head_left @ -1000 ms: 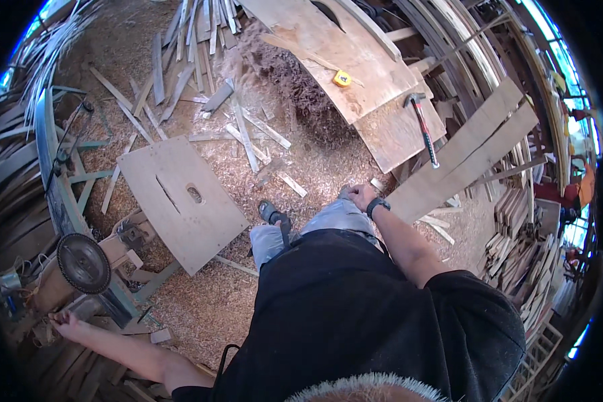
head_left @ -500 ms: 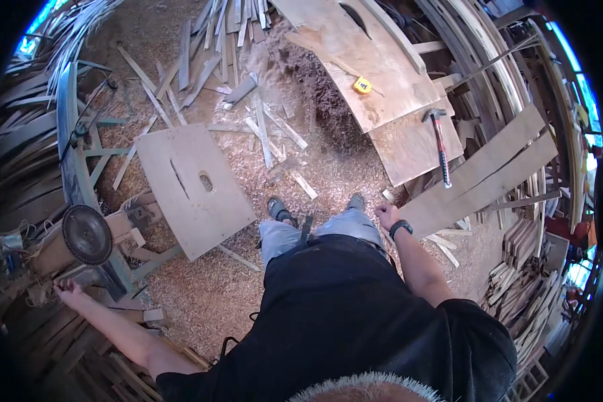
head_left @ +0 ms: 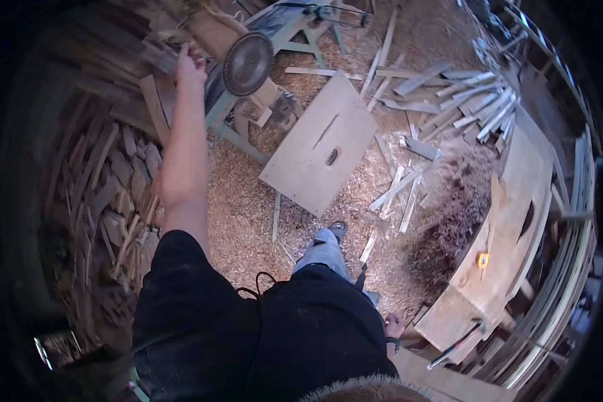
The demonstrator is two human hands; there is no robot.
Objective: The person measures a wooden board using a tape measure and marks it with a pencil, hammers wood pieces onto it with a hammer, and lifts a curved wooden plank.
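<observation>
My left arm is stretched toward the machine bench at the upper left. My left hand (head_left: 190, 61), its fingers curled, is just left of a toothed circular saw blade (head_left: 248, 63); whatever is in its grip is too small to make out. Low on the right, my right hand (head_left: 394, 326) hangs loosely open beside the near end of a long wooden board (head_left: 435, 378); its fingers are small and partly blurred, and nothing shows in them. A flat plywood panel (head_left: 305, 151) with a slit and an oval hole lies at the centre, near the bench.
A hammer (head_left: 457, 345) and a yellow tape measure (head_left: 483, 260) lie on plywood sheets (head_left: 449, 315) at the right. Offcuts (head_left: 482, 100) are heaped at the upper right, beyond a sawdust pile (head_left: 452, 214). Scrap wood (head_left: 124, 181) is stacked left; shavings cover the floor.
The view has swung left, bringing the bench and saw blade toward the upper middle. My left arm now extends forward, its hand still by the blade; my right hand stays near the board's end.
</observation>
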